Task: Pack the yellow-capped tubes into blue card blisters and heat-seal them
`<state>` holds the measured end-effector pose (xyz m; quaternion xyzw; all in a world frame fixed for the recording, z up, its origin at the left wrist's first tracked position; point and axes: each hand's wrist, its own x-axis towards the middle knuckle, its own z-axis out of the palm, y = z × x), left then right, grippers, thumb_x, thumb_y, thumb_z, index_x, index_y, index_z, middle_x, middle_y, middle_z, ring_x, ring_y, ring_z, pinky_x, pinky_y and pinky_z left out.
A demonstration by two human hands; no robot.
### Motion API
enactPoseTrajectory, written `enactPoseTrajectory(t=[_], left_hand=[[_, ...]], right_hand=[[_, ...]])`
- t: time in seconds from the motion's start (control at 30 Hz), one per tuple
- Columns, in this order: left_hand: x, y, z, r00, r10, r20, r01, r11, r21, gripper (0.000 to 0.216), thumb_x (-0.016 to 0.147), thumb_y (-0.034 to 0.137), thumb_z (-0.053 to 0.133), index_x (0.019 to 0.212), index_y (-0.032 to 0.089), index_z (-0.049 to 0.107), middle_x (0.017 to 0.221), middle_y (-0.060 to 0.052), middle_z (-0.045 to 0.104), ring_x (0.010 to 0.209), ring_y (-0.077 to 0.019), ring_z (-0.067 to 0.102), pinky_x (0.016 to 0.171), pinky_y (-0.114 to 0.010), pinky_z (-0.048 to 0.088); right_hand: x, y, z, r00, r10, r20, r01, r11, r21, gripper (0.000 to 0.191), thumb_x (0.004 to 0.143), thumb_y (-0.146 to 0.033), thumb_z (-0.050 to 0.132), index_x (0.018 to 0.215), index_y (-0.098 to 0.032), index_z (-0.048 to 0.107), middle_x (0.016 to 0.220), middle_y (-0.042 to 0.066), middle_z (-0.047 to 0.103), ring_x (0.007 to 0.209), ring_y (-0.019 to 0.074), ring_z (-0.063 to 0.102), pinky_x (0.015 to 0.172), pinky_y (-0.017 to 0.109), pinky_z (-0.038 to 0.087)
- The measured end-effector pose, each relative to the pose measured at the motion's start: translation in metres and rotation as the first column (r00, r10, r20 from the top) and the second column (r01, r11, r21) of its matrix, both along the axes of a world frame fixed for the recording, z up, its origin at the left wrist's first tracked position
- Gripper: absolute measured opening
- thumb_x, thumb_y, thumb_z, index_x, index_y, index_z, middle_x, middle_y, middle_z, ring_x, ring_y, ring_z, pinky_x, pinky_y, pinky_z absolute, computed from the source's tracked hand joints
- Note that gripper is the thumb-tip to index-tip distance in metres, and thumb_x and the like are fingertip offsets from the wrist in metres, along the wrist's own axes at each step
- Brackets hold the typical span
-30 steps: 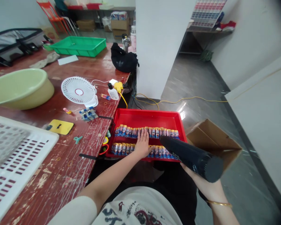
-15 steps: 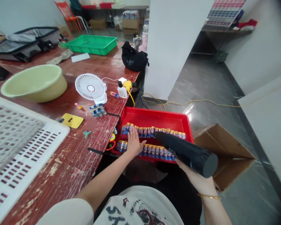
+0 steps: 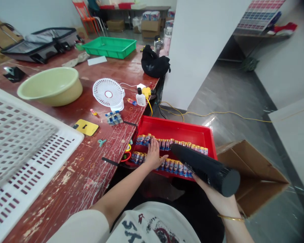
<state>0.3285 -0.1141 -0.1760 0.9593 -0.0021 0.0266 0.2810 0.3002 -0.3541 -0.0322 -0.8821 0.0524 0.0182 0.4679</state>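
A red tray point(image 3: 176, 128) rests at the table's edge above my lap, holding two rows of small labelled tubes point(image 3: 167, 144). My left hand point(image 3: 154, 154) lies flat on the tubes near the tray's left side, fingers stretched out and thumb apart. My right hand point(image 3: 219, 199) grips the handle of a black heat gun point(image 3: 207, 170), whose barrel points left over the near row of tubes.
On the worn red table point(image 3: 91, 168) are a white slotted crate point(image 3: 22, 148), a pale green basin point(image 3: 50, 86), a small white fan point(image 3: 108, 92), a yellow card point(image 3: 86, 127), a green tray point(image 3: 108, 46) and a black bag point(image 3: 154, 64). An open cardboard box point(image 3: 253, 168) stands at the right on the floor.
My left hand slid leftward along the tubes, then slightly back right. The heat gun stayed over the near row. My head turned, shifting the view to the left.
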Motion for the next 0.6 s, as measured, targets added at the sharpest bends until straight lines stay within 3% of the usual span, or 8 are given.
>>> enactPoseTrajectory(t=[0.13,0.27,0.37,0.4,0.43,0.5,0.57,0.6], left_hand=[[-0.010,-0.004,0.005,1.000,0.011,-0.002,-0.011,1.000,-0.011,0.089,0.086,0.059,0.038,0.145,-0.002,0.011,0.153,-0.028,0.003,0.141,-0.0307,-0.011,0.114,-0.050,0.005],[-0.029,0.019,0.018,0.979,0.206,-0.012,-0.206,0.976,-0.064,0.084,0.086,0.055,0.042,0.144,0.000,0.014,0.153,-0.028,0.003,0.141,-0.0323,-0.007,0.113,-0.053,0.006],[-0.045,0.035,0.029,0.955,0.294,-0.042,-0.296,0.928,-0.226,0.081,0.082,0.049,0.054,0.141,0.003,0.025,0.154,-0.026,0.006,0.142,-0.0333,-0.002,0.114,-0.052,0.006],[-0.048,0.039,0.032,0.942,0.329,-0.074,-0.333,0.874,-0.354,0.077,0.079,0.044,0.060,0.139,0.006,0.031,0.155,-0.024,0.008,0.143,-0.0324,0.000,0.114,-0.050,0.007],[-0.050,0.041,0.035,0.918,0.372,-0.134,-0.387,0.774,-0.501,0.073,0.076,0.038,0.065,0.137,0.010,0.036,0.155,-0.020,0.012,0.143,-0.0308,0.003,0.115,-0.047,0.007],[-0.047,0.045,0.038,0.842,0.433,-0.322,-0.517,0.474,-0.713,0.063,0.073,0.026,0.068,0.131,0.017,0.045,0.154,-0.014,0.022,0.143,-0.0281,0.012,0.116,-0.042,0.011],[-0.036,0.047,0.040,0.747,0.425,-0.511,-0.631,0.212,-0.747,0.053,0.076,0.021,0.063,0.127,0.017,0.047,0.147,-0.015,0.034,0.138,-0.0280,0.026,0.114,-0.042,0.020],[-0.029,0.048,0.040,0.710,0.401,-0.579,-0.671,0.136,-0.729,0.048,0.080,0.023,0.058,0.126,0.016,0.047,0.142,-0.018,0.040,0.134,-0.0288,0.035,0.111,-0.043,0.027]], right_hand=[[-0.002,-0.008,0.006,1.000,-0.021,0.015,0.022,0.999,-0.033,0.066,0.055,-0.048,0.072,0.114,-0.019,0.062,0.120,0.012,0.063,0.108,0.0351,0.060,0.101,0.057,0.041],[0.001,0.010,0.004,1.000,0.020,-0.002,-0.020,0.999,0.037,0.066,0.057,-0.047,0.073,0.116,-0.020,0.061,0.119,0.010,0.064,0.108,0.0333,0.061,0.102,0.054,0.042],[0.008,0.035,-0.004,0.997,0.057,0.045,-0.063,0.989,0.134,0.068,0.055,-0.046,0.075,0.114,-0.018,0.061,0.119,0.010,0.064,0.113,0.0320,0.058,0.106,0.051,0.039],[0.010,0.043,-0.006,0.996,0.065,0.061,-0.073,0.986,0.147,0.067,0.054,-0.046,0.075,0.112,-0.017,0.062,0.119,0.010,0.065,0.114,0.0320,0.057,0.108,0.049,0.037],[0.013,0.049,-0.008,0.995,0.080,0.066,-0.089,0.985,0.148,0.065,0.053,-0.047,0.076,0.109,-0.017,0.064,0.117,0.010,0.065,0.115,0.0321,0.057,0.108,0.048,0.037],[0.015,0.055,-0.010,0.991,0.119,0.055,-0.126,0.982,0.138,0.060,0.053,-0.048,0.075,0.104,-0.017,0.066,0.113,0.010,0.067,0.114,0.0319,0.058,0.107,0.047,0.039],[0.015,0.054,-0.010,0.988,0.147,0.052,-0.152,0.980,0.126,0.057,0.054,-0.047,0.075,0.102,-0.018,0.067,0.111,0.009,0.068,0.113,0.0318,0.059,0.106,0.047,0.040],[0.013,0.051,-0.009,0.988,0.147,0.054,-0.152,0.981,0.119,0.056,0.054,-0.046,0.075,0.103,-0.019,0.066,0.112,0.008,0.068,0.112,0.0317,0.059,0.106,0.048,0.040]])
